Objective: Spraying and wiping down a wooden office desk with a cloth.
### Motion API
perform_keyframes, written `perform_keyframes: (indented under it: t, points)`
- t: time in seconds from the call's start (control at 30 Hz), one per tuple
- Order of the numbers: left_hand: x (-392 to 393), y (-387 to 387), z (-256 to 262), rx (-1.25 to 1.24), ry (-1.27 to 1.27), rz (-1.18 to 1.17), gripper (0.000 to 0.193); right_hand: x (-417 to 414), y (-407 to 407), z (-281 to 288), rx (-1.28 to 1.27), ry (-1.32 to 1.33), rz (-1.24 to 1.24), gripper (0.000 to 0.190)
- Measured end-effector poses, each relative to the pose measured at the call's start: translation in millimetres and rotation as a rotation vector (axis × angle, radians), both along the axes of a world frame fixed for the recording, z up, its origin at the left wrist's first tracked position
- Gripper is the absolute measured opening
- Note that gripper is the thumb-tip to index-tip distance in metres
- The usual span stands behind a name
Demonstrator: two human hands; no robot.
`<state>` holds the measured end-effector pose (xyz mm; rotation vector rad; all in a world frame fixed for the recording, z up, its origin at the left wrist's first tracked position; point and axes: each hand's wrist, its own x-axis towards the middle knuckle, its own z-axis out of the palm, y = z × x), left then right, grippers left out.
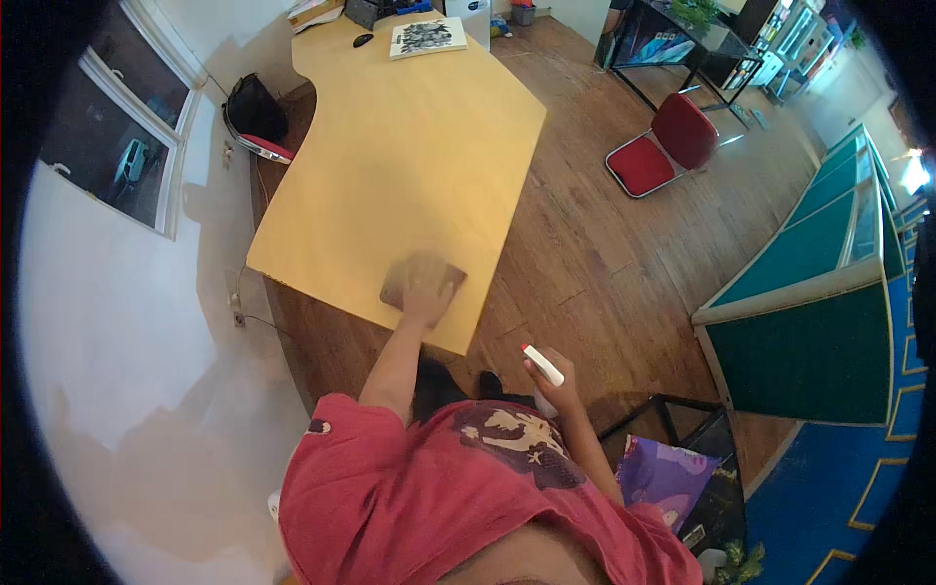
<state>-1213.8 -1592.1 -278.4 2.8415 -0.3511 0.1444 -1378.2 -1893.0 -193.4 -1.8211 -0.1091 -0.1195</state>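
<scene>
My left hand lies over a dark brown cloth and presses it on the yellow wooden desktop, close to its near corner. Hand and cloth are blurred, so the fingers show poorly. To the right, beyond the desk's edge and above the floor, my right hand is closed around a spray bottle with a white head and a red nozzle tip. Most of the bottle's body is hidden by the hand and arm.
A book and a black computer mouse are at the desk's far end. A red chair stands right, near green partition panels. Near my right arm, a purple packet rests by a black-framed table. A windowed wall is left.
</scene>
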Motion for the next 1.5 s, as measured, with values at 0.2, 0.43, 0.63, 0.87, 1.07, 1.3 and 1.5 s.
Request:
perform_keyframes:
  t: [0.2,0.43,0.63,0.87,1.07,1.3,1.5]
  points:
    - [27.7,57.5,-24.2,-0.047,0.004,0.457,0.067,0.5,3.0,-8.6,-0.057,0.018,0.155,0.019]
    - [-30.7,78.0,-7.8,-0.065,0.196,0.607,0.064,7.0,5.0,-12.1,0.038,0.192,0.058,0.023]
    - [-85.4,73.8,-9.4,0.011,0.133,0.405,0.065,39.9,28.9,-10.2,0.112,0.366,0.023,0.024]
    - [-81.2,57.5,-11.7,0.114,0.135,-0.211,0.062,81.3,89.0,-12.8,0.046,0.031,0.159,0.021]
    - [-49.9,64.8,-3.3,-0.024,0.028,-0.419,0.064,82.2,110.5,-8.6,0.043,0.131,0.167,0.020]
    - [-27.2,69.4,2.4,-0.058,0.072,-0.273,0.062,60.9,101.1,-9.8,0.061,0.262,-0.277,0.025]
    - [-25.1,71.2,2.8,-0.147,0.014,-0.215,0.060,52.1,96.3,-15.9,0.077,0.081,-0.499,0.027]
